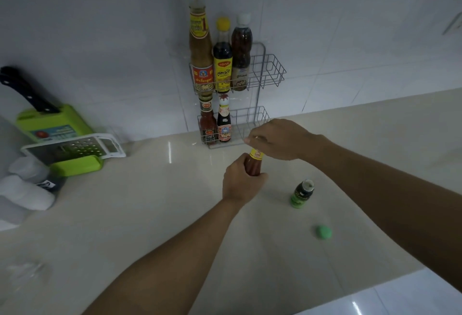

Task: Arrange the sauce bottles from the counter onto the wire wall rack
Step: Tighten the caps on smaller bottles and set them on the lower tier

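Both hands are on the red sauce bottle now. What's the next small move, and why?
Probably lift the red sauce bottle into the lower shelf. The left hand grips its body, the right hand is at its top, and free space shows beside the two bottles there.

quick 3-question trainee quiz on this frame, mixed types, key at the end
1. True or false: the upper shelf of the wire rack holds three bottles.
2. Which hand grips the body of the red sauce bottle? A) left hand B) right hand C) neither
3. Fill in: the loose green cap lies on the ____, apart from the small green bottle.

Key: 1 true; 2 A, with the right hand at the bottle's top; 3 counter.
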Available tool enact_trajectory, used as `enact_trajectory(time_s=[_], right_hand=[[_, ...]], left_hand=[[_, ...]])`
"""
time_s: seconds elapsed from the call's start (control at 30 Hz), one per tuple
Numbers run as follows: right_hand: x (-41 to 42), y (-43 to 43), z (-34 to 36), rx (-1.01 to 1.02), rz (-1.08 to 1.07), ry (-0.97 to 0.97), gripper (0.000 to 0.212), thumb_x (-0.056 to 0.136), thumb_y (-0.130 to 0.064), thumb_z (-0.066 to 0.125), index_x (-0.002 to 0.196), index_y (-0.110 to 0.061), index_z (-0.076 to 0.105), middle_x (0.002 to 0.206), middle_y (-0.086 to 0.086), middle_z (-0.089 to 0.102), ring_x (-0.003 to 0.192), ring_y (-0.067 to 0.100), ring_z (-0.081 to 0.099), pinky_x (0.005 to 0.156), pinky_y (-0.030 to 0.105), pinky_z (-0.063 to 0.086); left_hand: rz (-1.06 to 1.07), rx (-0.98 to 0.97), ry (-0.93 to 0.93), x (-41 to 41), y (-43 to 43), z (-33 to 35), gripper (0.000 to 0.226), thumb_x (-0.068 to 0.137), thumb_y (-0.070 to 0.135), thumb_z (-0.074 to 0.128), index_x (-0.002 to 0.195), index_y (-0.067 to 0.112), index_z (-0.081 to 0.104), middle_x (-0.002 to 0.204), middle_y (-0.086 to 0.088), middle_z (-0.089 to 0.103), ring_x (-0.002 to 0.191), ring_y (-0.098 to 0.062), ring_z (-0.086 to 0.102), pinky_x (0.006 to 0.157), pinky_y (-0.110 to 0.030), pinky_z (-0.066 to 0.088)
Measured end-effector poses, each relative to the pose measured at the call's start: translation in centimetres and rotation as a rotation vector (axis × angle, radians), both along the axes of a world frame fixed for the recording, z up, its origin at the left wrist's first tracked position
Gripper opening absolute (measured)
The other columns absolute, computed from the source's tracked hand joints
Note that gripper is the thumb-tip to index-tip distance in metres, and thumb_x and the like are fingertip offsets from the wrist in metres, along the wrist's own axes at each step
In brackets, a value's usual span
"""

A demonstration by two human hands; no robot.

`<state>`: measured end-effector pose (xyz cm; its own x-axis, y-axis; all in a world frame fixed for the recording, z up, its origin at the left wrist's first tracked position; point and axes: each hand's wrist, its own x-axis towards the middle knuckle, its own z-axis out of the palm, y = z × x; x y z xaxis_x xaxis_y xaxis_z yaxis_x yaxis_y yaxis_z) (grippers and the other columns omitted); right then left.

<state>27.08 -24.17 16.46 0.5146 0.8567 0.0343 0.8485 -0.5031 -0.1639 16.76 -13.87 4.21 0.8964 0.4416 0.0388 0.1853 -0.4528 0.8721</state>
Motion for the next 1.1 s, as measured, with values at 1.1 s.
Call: enact_trajectory(time_s=[1.1], right_hand=[[-1.3,1.2,-0.9,-0.165,-0.315,0.132,0.066,0.096,-0.063,0.027,0.064,-0.012,0.053,0.067,0.004,0.055,0.068,0.023,0.058,0.064,0.033,0.044]], left_hand=[[-0.034,0.067,0.048,-1.5,0.4,-0.2,0.028,0.058,0.04,0.068,0.073,0.03,0.047,0.061,0.007,0.053,0.054,-0.012,0.052,0.053,-0.037,0.052]])
